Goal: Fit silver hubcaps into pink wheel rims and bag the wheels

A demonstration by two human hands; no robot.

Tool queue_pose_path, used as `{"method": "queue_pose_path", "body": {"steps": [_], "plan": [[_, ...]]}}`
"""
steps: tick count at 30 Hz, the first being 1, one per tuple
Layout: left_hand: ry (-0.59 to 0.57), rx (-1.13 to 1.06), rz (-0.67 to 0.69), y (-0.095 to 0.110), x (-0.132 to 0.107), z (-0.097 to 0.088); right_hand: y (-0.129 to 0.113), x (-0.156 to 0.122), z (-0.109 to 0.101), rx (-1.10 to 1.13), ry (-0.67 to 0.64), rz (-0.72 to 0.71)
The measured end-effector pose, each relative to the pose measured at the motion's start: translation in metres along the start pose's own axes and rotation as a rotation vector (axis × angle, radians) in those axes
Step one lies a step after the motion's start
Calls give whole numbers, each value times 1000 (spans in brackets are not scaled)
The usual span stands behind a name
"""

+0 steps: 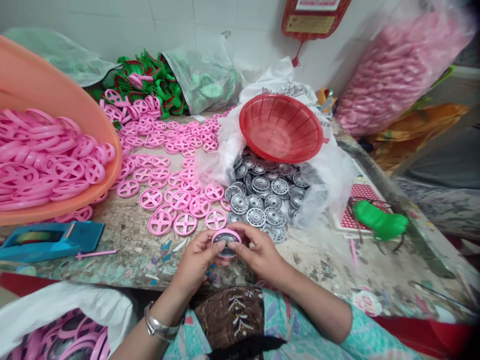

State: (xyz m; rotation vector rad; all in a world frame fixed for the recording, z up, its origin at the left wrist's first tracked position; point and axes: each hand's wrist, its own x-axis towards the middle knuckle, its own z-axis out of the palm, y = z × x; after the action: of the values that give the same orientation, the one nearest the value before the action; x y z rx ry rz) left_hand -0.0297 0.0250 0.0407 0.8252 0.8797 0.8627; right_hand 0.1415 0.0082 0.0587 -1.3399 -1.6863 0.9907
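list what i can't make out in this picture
Head view:
Underside of round pink-and-grey plastic wheel: faces away, behind left hand and right hand.
Number of round grey plastic discs: red mesh plastic basket overlaps them.
Left side of orange plastic basin: cut off by picture edge.
Black writing on white plastic bag: too small, blurred.

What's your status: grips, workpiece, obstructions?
Left grip, right grip: both holding pink ring. Gray disc inside, thumbs on it; seating can't be told. Loose pink wheels and disc pile lie just beyond.
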Motion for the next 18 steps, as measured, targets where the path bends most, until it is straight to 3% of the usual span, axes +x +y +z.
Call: {"method": "queue_pose_path", "body": {"steps": [4, 8, 11, 14, 18], "plan": [[38, 131, 27, 0, 0, -1, 7, -6, 5, -59, 26, -5], [6, 225, 74, -3, -2, -8, 7, -11, 7, -126, -69, -23], [-2, 235, 18, -5, -10, -18, 2, -10, 7, -153, -180, -70], [82, 360, -1, 4, -25, -42, 3, -3, -1, -231, -219, -68], [349, 629, -12, 35, -58, -99, 15, 8, -24, -589, -66, -61]]}}
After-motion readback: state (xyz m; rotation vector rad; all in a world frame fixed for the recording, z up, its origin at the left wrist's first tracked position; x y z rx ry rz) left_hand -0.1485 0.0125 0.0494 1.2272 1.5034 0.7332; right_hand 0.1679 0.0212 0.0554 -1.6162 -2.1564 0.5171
